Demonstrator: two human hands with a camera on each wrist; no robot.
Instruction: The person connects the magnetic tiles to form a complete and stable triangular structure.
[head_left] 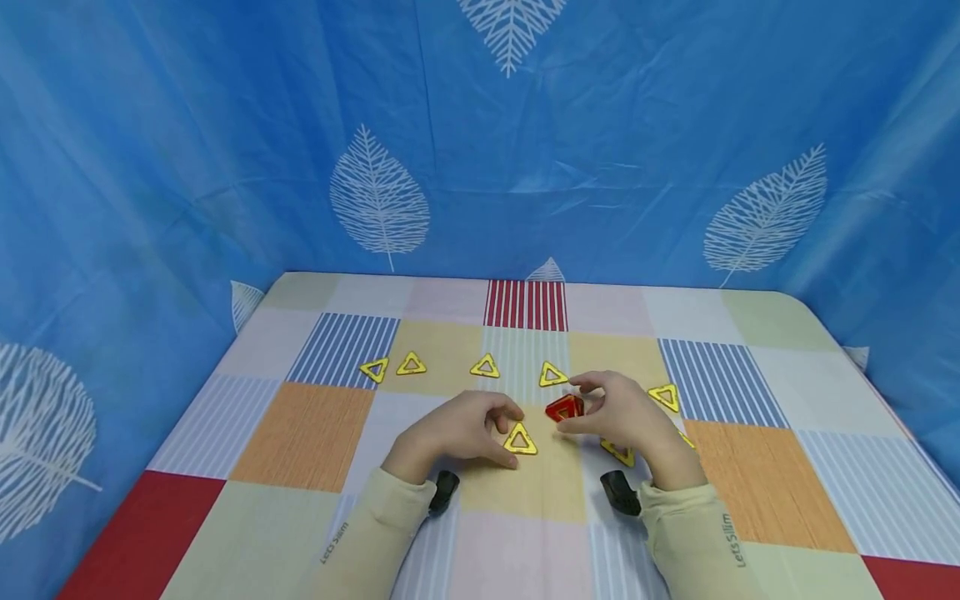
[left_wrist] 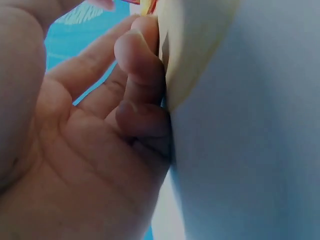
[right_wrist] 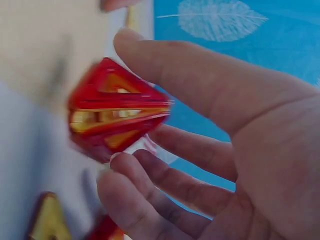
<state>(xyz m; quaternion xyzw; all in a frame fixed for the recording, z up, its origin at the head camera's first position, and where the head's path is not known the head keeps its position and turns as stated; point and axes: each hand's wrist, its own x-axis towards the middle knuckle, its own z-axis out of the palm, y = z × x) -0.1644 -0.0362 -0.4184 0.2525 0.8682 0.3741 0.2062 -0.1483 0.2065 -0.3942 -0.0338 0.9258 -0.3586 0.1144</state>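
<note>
Midway between the table's [head_left: 277, 517] side edges, the right hand's [head_left: 621, 410] curved fingers pinch a red block [head_left: 561, 406], presumably for steadiness; the left's [head_left: 461, 429], half-curled, bracket a yellow triangle [head_left: 521, 450], grip uncertain.

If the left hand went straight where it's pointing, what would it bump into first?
Probably the yellow triangle right in front of the left hand; they look so close that I can't tell whether they touch.
</note>
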